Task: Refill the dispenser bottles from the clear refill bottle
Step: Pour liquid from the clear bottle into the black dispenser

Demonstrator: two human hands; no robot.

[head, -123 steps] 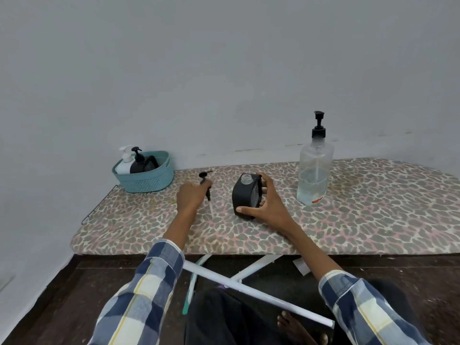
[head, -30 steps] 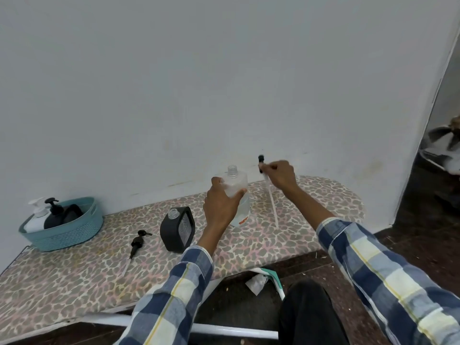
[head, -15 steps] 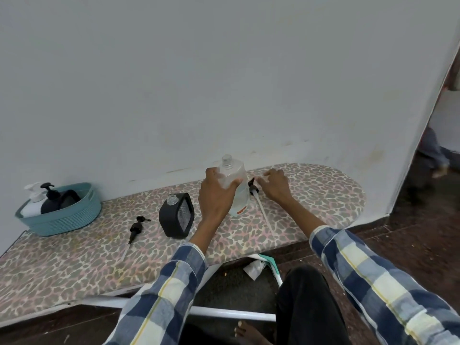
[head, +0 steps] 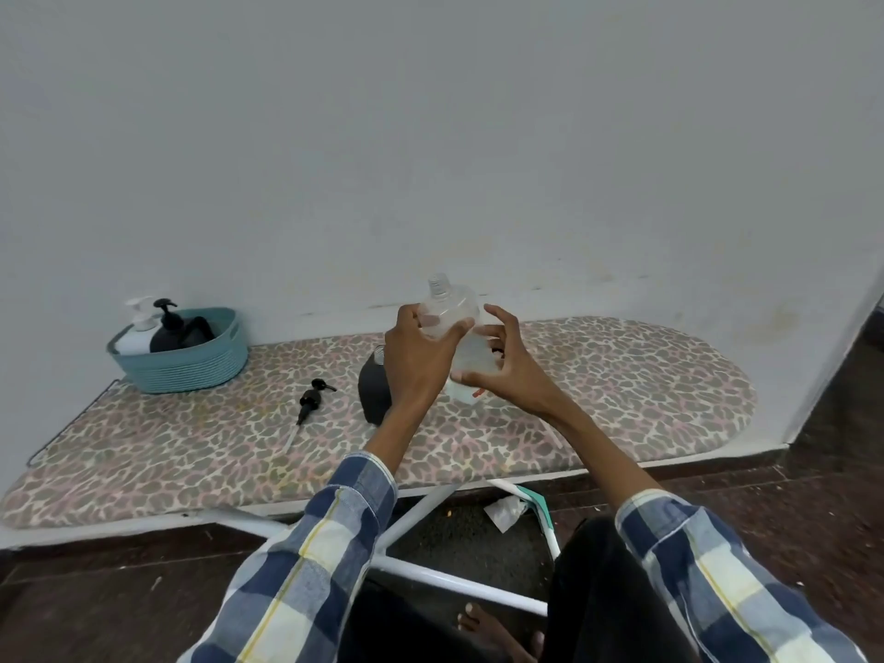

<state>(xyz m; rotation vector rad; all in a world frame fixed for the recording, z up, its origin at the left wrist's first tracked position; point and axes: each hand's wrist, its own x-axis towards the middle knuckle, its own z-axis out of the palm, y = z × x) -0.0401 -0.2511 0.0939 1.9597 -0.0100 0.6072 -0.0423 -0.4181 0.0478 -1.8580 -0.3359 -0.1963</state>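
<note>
My left hand (head: 421, 356) grips the clear refill bottle (head: 449, 308) round its upper body and holds it upright above the ironing board (head: 622, 390); its neck is uncapped. My right hand (head: 502, 370) curls round the bottle's lower part, thumb in front and fingers behind. The black dispenser bottle (head: 372, 392) stands on the board just left of my left wrist, partly hidden, with its neck uncapped. Its black pump (head: 311, 399) lies on the board further left. The refill bottle's own pump is hidden.
A teal basket (head: 191, 370) at the board's far left holds a white dispenser bottle (head: 136, 334) and a black one (head: 167, 330). The wall runs close behind the board. White board legs and crumpled paper (head: 504, 512) lie on the dark floor near my knees.
My right hand put the refill bottle's pump down and came back to clasp the bottle's lower part. My left hand raised the bottle a little. The camera swung left.
</note>
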